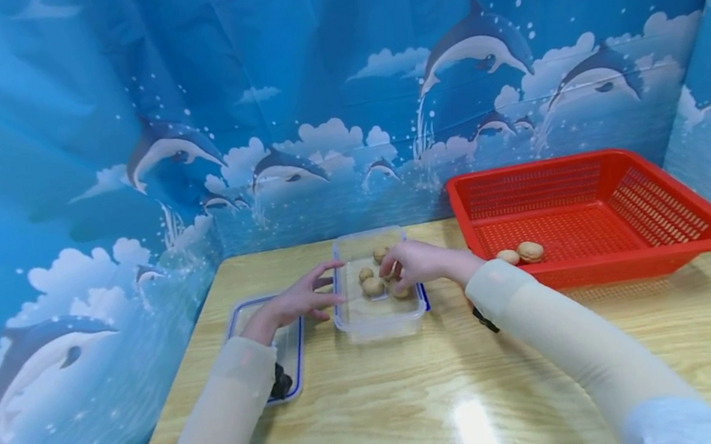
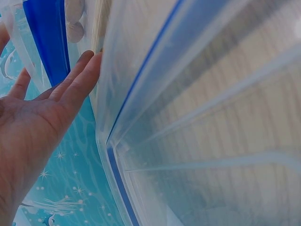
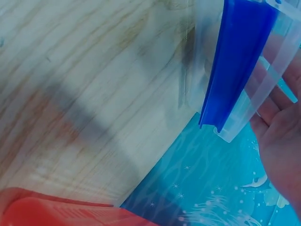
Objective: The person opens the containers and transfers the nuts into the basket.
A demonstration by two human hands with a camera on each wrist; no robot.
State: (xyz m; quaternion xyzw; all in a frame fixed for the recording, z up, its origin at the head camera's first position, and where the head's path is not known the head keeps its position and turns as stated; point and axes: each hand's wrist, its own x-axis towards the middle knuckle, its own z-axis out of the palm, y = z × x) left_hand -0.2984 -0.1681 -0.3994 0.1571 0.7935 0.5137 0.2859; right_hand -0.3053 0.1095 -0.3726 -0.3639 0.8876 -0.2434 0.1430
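A clear plastic box [image 1: 379, 322] with a blue locking clip [image 3: 240, 61] holds several tan walnuts [image 1: 373, 287]. My right hand [image 1: 417, 260] reaches over the box's right side, its bent fingers down among the walnuts. Whether those fingers grip a walnut is hidden. At the box's left wall, my left hand [image 1: 298, 300] has its fingers extended and spread, the tips at or very near the rim. Nothing lies in the left palm, as the left wrist view shows.
A clear lid with a blue seal [image 1: 299, 370] lies beneath my left forearm. To the right stands a red plastic basket [image 1: 606, 259] with two walnuts [image 1: 530, 252] at its near left corner. A dolphin-print curtain [image 1: 323, 90] hangs behind the wooden table [image 1: 383, 415].
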